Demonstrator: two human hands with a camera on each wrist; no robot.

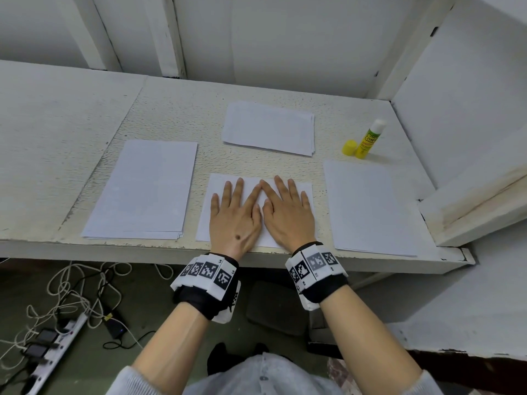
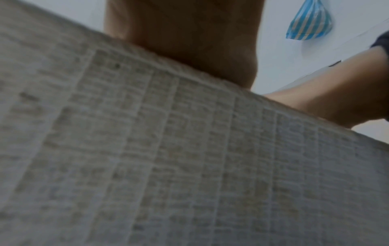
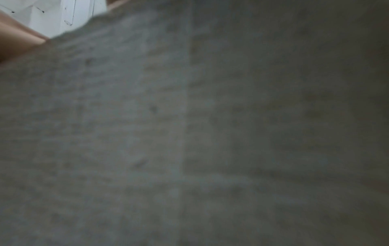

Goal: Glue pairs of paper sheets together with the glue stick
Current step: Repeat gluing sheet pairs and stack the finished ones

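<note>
Step in hand: both palms lie flat on the middle sheets (image 1: 288, 189) at the lower centre of the head view, near the front edge of the table (image 1: 176, 109); this looks like pressing a glued pair together.
Left hand (image 1: 232, 215): fingers straight and spread, flat on the paper, grasping nothing.
Right hand (image 1: 288, 213): likewise flat, fingers extended, index tips of the two hands touching; it holds nothing.
Glue stick (image 1: 369, 139): standing uncapped at the right of the frame, its white tip exposed, well apart from the hands; the yellow cap (image 1: 349, 147) sits just beside its base.
Left pile (image 1: 142, 189): several sheets, edges fanned at the lower corner, left of the hands.
Right pile (image 1: 368, 206): paper to the right of the hands, below the glue stick.
Far stack (image 1: 269, 126): a few sheets lying crosswise above the hands, centre of the frame.
Wrist views: dim and blurred, showing mostly the table's edge from close by; they add nothing about the fingers.
Progress: which pile holds finished pairs cannot be told. With paper remaining in three piles and the glue left open, I judge more pairs are to come.
</note>
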